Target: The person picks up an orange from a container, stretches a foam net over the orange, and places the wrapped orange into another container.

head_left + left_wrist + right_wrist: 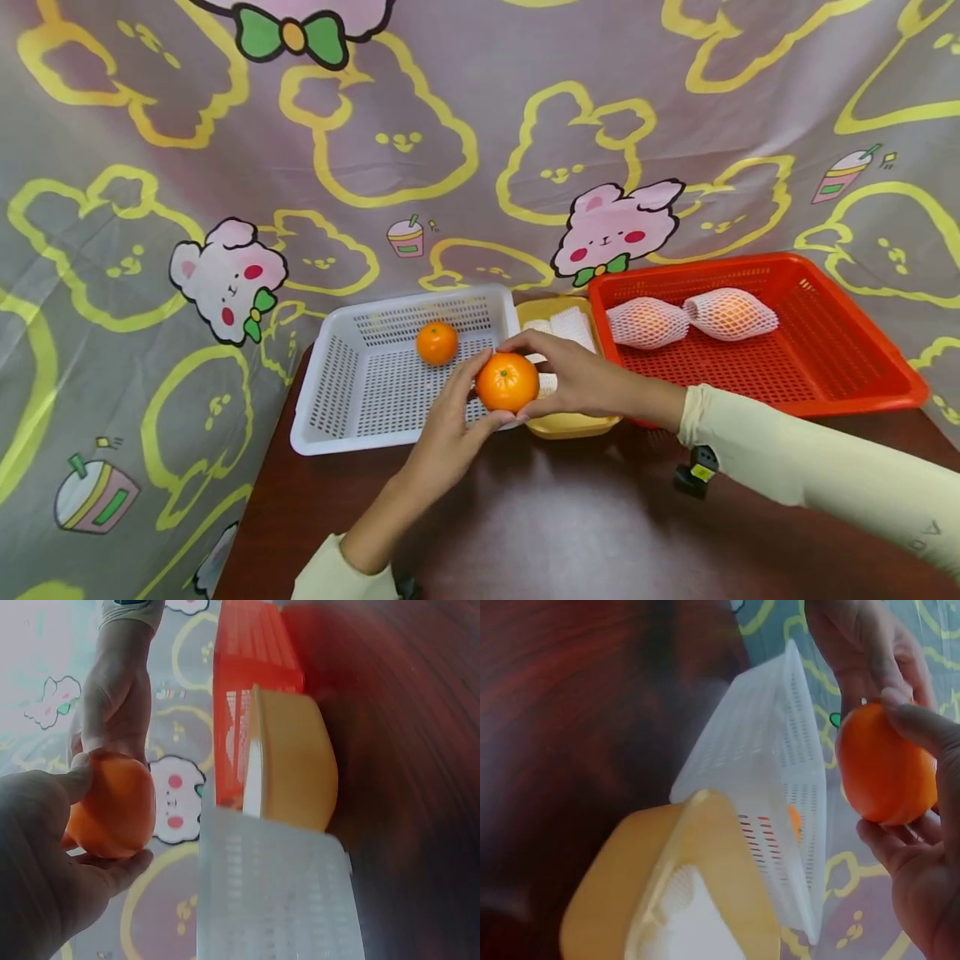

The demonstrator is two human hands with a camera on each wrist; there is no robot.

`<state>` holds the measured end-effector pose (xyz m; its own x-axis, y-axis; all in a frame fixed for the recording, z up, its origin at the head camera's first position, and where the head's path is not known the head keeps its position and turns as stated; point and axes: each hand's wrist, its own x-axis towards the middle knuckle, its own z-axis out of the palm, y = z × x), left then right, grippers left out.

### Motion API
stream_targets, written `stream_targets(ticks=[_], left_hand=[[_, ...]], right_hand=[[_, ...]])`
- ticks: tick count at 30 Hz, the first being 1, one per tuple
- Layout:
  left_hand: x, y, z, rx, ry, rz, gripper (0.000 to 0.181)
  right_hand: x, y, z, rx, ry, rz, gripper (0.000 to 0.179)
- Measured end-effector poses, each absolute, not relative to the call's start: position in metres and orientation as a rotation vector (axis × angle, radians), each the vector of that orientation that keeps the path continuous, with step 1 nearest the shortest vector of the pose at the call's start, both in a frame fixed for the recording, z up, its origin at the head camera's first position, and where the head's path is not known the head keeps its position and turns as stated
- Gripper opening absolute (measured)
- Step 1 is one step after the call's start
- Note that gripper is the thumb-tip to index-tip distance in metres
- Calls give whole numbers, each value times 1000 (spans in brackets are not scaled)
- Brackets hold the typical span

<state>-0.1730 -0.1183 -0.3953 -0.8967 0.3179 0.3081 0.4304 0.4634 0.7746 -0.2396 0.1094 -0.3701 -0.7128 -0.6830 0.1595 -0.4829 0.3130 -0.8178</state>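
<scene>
Between both hands an orange [507, 382] is held up in the air, over the edges of the white basket and the yellow bin. My left hand [447, 425] grips it from the left, thumb below and fingers along its side. From the right, my right hand [566, 375] curls thumb and fingers round the same fruit. The left wrist view shows the orange [116, 804] with fingers on both ends; in the right wrist view the orange [886, 763] hides part of the far hand. A second orange [437, 343] lies inside the white basket [315, 417].
The yellow bin [573, 427] holds white foam net sleeves [570, 325]. At the right, a red basket [825, 375] contains two oranges in foam nets [731, 314]. All stand on a dark wooden table [570, 517] against a patterned cloth [480, 150].
</scene>
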Motion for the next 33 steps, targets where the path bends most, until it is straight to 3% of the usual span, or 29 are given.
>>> stream_targets(ticks=[15,23,33], left_hand=[[-158,-90,-401,-879,-2669,-1439,70],[-151,-83,-415,-1034,-2663,-1285,72],[-136,-73,-440,-1128,-2674,-1217,72]], right_hand=[[-192,152,-385,-1159,2582,-1248,71],[-172,162,-404,-1070,2598,-1281,74],[-145,168,-437,-1220,2619,-1355,74]])
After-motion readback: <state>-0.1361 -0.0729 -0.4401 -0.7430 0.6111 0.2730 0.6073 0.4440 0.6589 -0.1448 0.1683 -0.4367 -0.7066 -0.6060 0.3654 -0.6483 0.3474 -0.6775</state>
